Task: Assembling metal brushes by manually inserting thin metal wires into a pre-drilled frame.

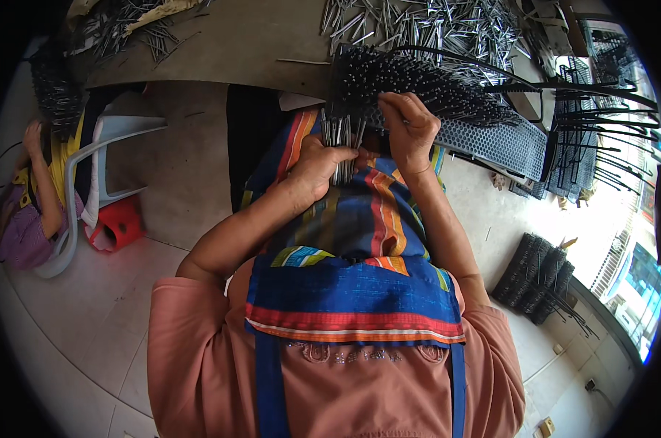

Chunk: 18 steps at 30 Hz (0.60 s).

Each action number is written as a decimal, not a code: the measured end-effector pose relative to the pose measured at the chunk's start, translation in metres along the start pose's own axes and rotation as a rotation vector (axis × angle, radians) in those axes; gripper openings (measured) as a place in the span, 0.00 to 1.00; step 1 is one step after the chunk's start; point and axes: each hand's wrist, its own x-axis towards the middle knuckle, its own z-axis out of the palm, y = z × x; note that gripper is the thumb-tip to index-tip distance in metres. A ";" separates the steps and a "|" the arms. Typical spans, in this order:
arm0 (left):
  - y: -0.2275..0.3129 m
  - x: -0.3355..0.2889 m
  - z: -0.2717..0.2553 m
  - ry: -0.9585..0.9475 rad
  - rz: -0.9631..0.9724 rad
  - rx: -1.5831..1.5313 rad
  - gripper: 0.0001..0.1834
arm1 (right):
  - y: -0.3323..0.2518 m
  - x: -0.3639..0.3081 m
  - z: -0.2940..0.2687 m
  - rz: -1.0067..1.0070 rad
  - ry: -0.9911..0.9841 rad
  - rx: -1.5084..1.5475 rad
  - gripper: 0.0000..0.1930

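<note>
Now one rod bundle (337, 131), one perforated panel (491, 141), wearer's two hands (316, 166) (413, 131)

Rods (337, 131) gleam silver; dk.-gray panel (516, 150) shows honeycomb patt.; blue apron (345, 296) sports red, orange & wht. stripes; shirt (367, 394) is salmon-pink.

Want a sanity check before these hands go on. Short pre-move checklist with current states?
1. Left hand closed around the metal rods: ok.
2. Right hand holding a rod: cannot tell; fingers bent, none clearly visible.
3. Black perforated panel in front of the person, near the right hand: ok.
4. Panel firmly supported: cannot tell; its underside is hidden.
5. Spare rods on the table: ok, heaped beyond the panel.
6. Other person away from both hands: ok, far left.
</note>
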 end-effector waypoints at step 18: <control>-0.007 0.009 0.012 -0.077 0.009 0.077 0.11 | 0.003 -0.016 -0.034 0.740 -0.341 0.608 0.06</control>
